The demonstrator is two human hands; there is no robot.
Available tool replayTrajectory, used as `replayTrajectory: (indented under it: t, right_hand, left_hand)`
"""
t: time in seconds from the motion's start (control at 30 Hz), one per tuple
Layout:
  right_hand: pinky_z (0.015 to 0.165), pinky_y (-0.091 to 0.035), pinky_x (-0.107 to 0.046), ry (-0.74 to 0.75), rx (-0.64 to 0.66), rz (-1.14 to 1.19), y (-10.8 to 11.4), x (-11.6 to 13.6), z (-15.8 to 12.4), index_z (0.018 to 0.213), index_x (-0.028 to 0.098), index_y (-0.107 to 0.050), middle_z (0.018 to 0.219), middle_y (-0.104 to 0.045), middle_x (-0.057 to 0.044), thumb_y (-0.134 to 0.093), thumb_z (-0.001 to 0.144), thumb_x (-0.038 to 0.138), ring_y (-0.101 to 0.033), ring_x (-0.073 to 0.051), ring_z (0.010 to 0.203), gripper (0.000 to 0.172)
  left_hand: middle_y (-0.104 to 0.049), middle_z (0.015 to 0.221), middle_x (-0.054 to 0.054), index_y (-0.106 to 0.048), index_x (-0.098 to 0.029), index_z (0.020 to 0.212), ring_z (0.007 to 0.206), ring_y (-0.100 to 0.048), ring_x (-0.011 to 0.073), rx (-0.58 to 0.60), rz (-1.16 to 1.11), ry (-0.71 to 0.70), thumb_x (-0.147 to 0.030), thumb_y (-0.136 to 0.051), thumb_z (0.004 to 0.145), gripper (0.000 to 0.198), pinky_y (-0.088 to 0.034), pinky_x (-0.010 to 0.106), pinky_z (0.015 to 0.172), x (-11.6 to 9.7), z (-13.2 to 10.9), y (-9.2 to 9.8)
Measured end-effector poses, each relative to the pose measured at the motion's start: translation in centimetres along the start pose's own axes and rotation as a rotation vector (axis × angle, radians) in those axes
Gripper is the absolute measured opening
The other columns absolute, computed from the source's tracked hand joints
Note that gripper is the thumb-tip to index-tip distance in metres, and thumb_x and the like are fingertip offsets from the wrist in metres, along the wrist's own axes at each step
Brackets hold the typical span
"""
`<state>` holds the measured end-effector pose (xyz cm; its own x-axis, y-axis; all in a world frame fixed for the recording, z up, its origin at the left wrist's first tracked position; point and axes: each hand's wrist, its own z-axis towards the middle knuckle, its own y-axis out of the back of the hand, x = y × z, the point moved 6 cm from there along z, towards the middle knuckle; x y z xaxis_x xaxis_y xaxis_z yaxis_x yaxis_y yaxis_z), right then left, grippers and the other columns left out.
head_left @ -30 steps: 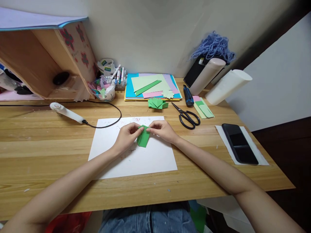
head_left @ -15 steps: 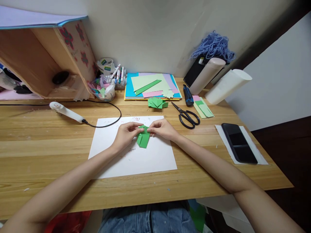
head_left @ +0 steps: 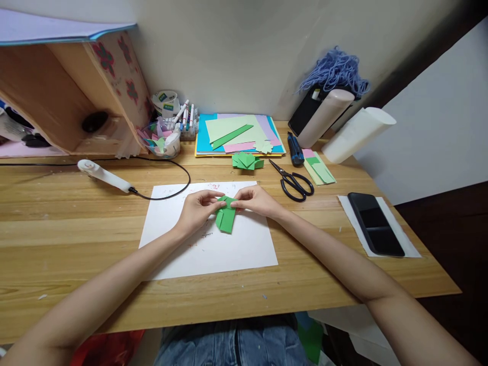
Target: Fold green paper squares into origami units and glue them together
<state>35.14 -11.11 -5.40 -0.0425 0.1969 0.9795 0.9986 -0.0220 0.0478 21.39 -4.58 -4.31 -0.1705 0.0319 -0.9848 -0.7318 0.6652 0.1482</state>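
A folded green paper piece (head_left: 227, 219) is held between both hands over a white sheet (head_left: 171, 254) with small coloured marks. My left hand (head_left: 197, 208) pinches its upper left edge between thumb and fingers. On the upper right edge, my right hand (head_left: 255, 201) has the same kind of pinch. The lower part of the piece hangs free of the fingers and shows fold lines. Behind the hands sits a folded green paper shape (head_left: 247, 161), close to the stack of coloured paper (head_left: 203, 133).
Black-handled scissors (head_left: 293, 184) and a blue cutter (head_left: 295, 150) lie right of the green shape. A phone (head_left: 375, 223) is at the right. A white corded tool (head_left: 103, 175) lies left, near a tub of scraps (head_left: 170, 146) and a cardboard box (head_left: 122, 86).
The green paper's lower end has shifted very slightly to the right. Both hands keep their pinch on it.
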Motion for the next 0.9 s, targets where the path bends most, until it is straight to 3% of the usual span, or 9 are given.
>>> replayTrajectory:
  t: [0.23, 0.7, 0.9]
  right_hand:
    - [0.047, -0.036, -0.020, -0.010, -0.015, -0.071, -0.05, -0.02, -0.01, 0.061, 0.012, -0.060, 0.055, -0.059, 0.000, -0.071, 0.063, 0.038, -0.052, -0.009, 0.051, 0.028]
    - [0.048, -0.038, -0.021, 0.008, -0.011, -0.051, -0.05, -0.14, 0.06, 0.061, 0.012, -0.060, 0.058, -0.060, -0.001, -0.073, 0.060, 0.036, -0.053, -0.009, 0.052, 0.028]
    - [0.051, -0.040, -0.021, 0.012, -0.013, -0.060, -0.09, 0.16, 0.00, 0.064, 0.011, -0.061, 0.061, -0.062, -0.002, -0.073, 0.060, 0.037, -0.055, -0.010, 0.055, 0.028]
  left_hand:
    - [-0.063, 0.067, 0.003, -0.067, -0.014, 0.089, 0.058, -0.057, 0.0119, -0.017, -0.003, -0.045, -0.036, -0.071, 0.064, 0.034, -0.046, 0.022, 0.052, 0.05, 0.05, 0.09]
    - [-0.063, 0.069, 0.003, -0.066, -0.014, 0.091, 0.060, -0.057, 0.0123, -0.002, 0.020, -0.035, -0.036, -0.069, 0.065, 0.034, -0.045, 0.022, 0.052, -0.02, 0.05, 0.01]
    - [-0.062, 0.072, 0.003, -0.062, -0.014, 0.096, 0.064, -0.057, 0.0118, 0.027, 0.003, -0.099, -0.033, -0.068, 0.067, 0.036, -0.046, 0.022, 0.057, -0.32, 0.02, -0.18]
